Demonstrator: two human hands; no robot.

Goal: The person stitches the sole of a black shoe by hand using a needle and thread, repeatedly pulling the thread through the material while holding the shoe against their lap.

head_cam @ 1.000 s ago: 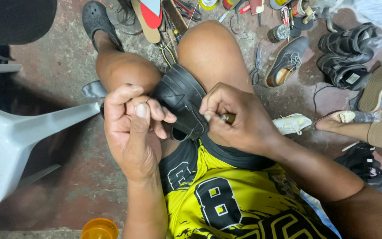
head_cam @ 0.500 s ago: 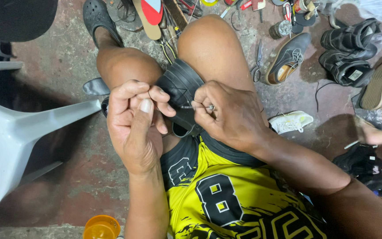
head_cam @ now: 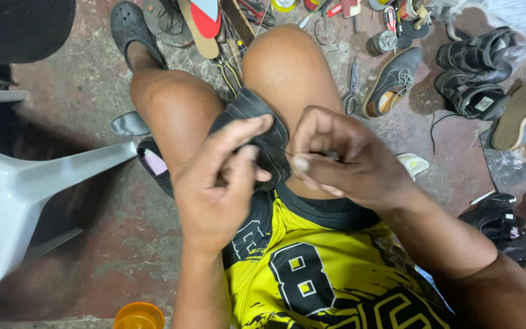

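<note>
Between knees, black shoe [head_cam: 257, 131] in both hands' grip

Two bare hands meet above the right knee [head_cam: 287, 67]. Left hand [head_cam: 217, 183], fingers curled, thumb and forefinger pinched together. Right hand [head_cam: 348, 161], just beside it, closed in a loose fist, knuckles up.

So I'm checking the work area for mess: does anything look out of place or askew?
Yes. The floor beyond the knees is strewn with loose shoes, scissors and small tools. One brown shoe lies tipped on its side, and a sandal lies sole up. Both hands work at the black shoe held between the knees.
</note>
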